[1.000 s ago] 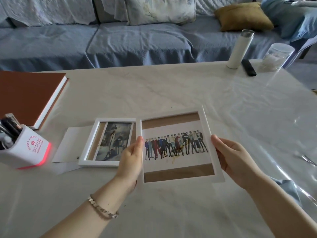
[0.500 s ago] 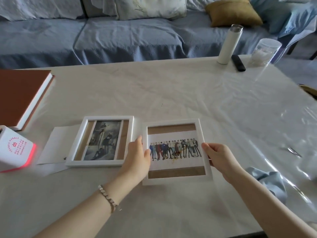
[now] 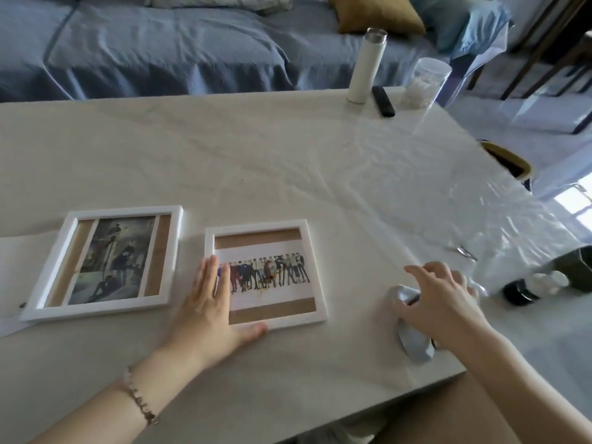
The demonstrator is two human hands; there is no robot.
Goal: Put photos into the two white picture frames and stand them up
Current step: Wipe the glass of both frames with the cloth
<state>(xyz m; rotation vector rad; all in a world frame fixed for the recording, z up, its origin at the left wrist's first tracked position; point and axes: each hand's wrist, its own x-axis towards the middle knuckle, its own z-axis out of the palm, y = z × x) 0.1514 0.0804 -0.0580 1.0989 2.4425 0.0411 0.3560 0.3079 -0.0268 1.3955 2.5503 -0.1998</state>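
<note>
Two white picture frames lie flat and face up on the table. The left frame (image 3: 125, 210) holds a dark upright photo (image 3: 112, 261). The right frame (image 3: 256, 224) holds a wide photo (image 3: 272, 274) showing a row of standing figures. My left hand (image 3: 208, 309) rests flat on the lower left corner of the right frame, fingers stretched over its edge. Away from both frames, my right hand (image 3: 445, 299) is curled over a bunched blue-grey cloth (image 3: 413, 341) near the table's front right edge.
White paper (image 3: 19, 251) sticks out from under the left frame. A white bottle (image 3: 365, 65), black remote (image 3: 382, 100) and clear jar (image 3: 423, 83) stand at the far right corner. A small metal tool (image 3: 466, 253) and dark containers (image 3: 519, 293) sit at the right. A blue sofa (image 3: 160, 52) lies beyond.
The right frame went from held in both hands to flat on the table. My right hand left it and moved right onto the cloth. My left hand now lies flat on it.
</note>
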